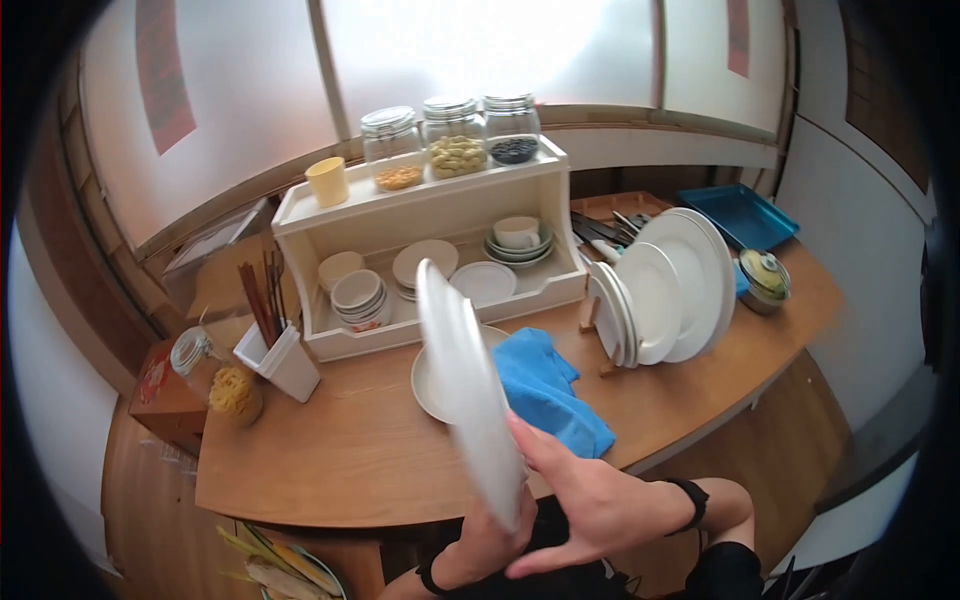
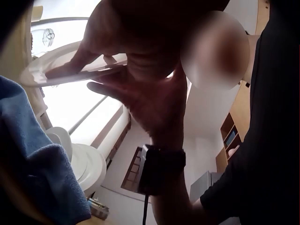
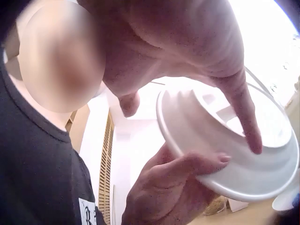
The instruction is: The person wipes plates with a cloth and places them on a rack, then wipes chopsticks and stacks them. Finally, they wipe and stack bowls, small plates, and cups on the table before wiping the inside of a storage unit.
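Spread, the right hand (image 1: 592, 498) touches a round, smooth white plate (image 1: 458, 370) that the left hand (image 1: 482, 542) pinches by its rim, tilted up on edge above the brown wooden tabletop (image 1: 320, 455), probably so that both faces can be reached.

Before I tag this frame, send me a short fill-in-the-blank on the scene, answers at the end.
1. The left hand grips a plate coloured ____.
2. The right hand touches the same ____.
3. The cloth on the table is coloured ____.
4. The number of jars on top of the shelf is ____.

Missing words: white; plate; blue; three.
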Demonstrator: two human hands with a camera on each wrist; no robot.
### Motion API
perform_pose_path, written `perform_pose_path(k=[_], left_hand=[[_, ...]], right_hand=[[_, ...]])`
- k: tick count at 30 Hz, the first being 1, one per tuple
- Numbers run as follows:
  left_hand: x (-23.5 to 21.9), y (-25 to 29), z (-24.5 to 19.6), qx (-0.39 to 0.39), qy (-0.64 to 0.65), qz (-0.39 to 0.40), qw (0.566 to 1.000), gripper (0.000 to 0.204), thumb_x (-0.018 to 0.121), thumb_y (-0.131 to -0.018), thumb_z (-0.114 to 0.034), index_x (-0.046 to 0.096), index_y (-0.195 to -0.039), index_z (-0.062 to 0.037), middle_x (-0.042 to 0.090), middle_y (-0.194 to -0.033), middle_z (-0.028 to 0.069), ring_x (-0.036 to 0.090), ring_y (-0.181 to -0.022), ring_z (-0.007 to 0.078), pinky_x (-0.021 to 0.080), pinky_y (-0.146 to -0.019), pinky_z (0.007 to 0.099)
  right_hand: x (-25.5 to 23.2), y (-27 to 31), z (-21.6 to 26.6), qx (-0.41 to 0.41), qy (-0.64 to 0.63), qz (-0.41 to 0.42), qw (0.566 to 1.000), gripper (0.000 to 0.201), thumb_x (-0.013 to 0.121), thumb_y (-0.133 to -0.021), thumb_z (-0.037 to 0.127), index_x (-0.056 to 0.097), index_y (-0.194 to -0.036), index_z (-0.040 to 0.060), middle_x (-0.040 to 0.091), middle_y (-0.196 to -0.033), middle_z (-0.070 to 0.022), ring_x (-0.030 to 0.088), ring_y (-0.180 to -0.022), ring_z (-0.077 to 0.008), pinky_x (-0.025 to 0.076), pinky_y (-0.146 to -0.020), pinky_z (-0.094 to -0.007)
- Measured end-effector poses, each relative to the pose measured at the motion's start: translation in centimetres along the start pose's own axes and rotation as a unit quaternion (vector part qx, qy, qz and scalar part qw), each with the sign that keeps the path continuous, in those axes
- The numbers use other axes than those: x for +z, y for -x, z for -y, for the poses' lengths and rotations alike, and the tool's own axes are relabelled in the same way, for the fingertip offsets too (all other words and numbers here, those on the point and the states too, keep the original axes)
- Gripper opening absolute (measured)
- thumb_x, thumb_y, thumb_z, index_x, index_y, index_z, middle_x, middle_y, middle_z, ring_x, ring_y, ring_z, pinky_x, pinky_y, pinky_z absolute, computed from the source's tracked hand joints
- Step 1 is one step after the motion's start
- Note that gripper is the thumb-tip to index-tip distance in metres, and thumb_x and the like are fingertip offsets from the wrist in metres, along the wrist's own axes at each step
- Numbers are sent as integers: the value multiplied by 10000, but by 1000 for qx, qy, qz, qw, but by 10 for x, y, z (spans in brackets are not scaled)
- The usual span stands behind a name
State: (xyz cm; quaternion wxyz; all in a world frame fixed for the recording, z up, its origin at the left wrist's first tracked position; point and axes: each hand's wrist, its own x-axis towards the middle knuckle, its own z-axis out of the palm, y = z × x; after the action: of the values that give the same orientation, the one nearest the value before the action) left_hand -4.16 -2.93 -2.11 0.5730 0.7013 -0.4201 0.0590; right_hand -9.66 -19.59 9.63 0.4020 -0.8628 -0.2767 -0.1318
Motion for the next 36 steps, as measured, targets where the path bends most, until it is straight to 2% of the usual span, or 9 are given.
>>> perform_pose_path(k=[4, 5, 8, 12, 17, 19, 23, 28, 36], left_hand=[[16, -33, -7, -12, -3, 54, 998, 623, 653, -849, 8, 499, -1452, -22, 205, -1613, 303, 258, -1429, 585, 363, -1110, 580], [19, -42, -10, 21, -52, 59, 997, 639, 661, -851, 4, 482, -1464, -15, 184, -1625, 299, 247, -1443, 569, 350, -1123, 575], [26, -67, -29, 153, -210, 46, 965, 656, 700, -868, -11, 441, -1468, 48, 224, -1622, 292, 309, -1469, 467, 340, -1153, 511], [43, -104, -67, 205, -132, 125, 962, 703, 731, -822, -10, 461, -1471, 5, 155, -1633, 311, 177, -1502, 502, 275, -1191, 525], [68, -154, -106, 273, -1, 216, 937, 639, 732, -799, -7, 549, -1409, -60, 286, -1602, 280, 304, -1476, 455, 359, -1153, 483], [77, -180, -102, 315, -19, 150, 937, 617, 703, -836, -24, 526, -1425, -75, 377, -1554, 239, 417, -1390, 458, 414, -1105, 483], [117, -234, -88, 288, -47, 97, 951, 439, 663, -912, -124, 588, -1340, -56, 572, -1397, 203, 578, -1264, 371, 484, -1018, 428], [183, -281, -61, 325, -145, 162, 921, 477, 664, -957, -319, 585, -1365, -86, 513, -1464, 203, 514, -1330, 401, 440, -1084, 458], [222, -299, -43, 336, -321, 201, 862, 552, 666, -937, -469, 597, -1382, -149, 411, -1547, 197, 314, -1465, 446, 311, -1177, 545]], right_hand=[[14, 12, -4, 152, -17, -142, 978, 893, 719, -910, 236, 162, -1497, -143, 558, -1216, -405, 689, -947, -471, 570, -795, -462], [15, 12, -16, 52, 56, -215, 974, 776, 658, -935, 171, 205, -1469, -162, 651, -1009, -346, 713, -783, -440, 574, -689, -437], [-2, 24, -16, 61, 49, -281, 957, 664, 635, -955, 146, 290, -1429, -166, 671, -951, -311, 722, -756, -407, 574, -671, -410], [-30, 43, -9, 55, 68, -407, 909, 465, 603, -985, 111, 460, -1342, -150, 693, -936, -258, 741, -740, -339, 571, -657, -377], [-90, 71, 18, 67, 79, -626, 773, 254, 609, -998, 148, 652, -1109, -76, 721, -949, -118, 654, -884, -146, 521, -770, -314], [-118, 90, 13, 61, 145, -681, 715, 273, 610, -1005, 188, 659, -1080, -70, 711, -927, -101, 622, -822, -136, 507, -751, -296], [-163, 124, 10, 81, 261, -678, 683, 281, 599, -1012, 200, 658, -1074, -68, 697, -896, -94, 602, -794, -130, 496, -738, -289], [-192, 149, -17, 227, 319, -619, 680, 283, 571, -1007, 169, 646, -1176, -45, 691, -849, -187, 658, -710, -229, 516, -698, -349], [-199, 163, -94, 129, 363, -548, 742, 410, 565, -962, 102, 567, -1351, -26, 678, -927, -288, 685, -820, -424, 537, -739, -454]])
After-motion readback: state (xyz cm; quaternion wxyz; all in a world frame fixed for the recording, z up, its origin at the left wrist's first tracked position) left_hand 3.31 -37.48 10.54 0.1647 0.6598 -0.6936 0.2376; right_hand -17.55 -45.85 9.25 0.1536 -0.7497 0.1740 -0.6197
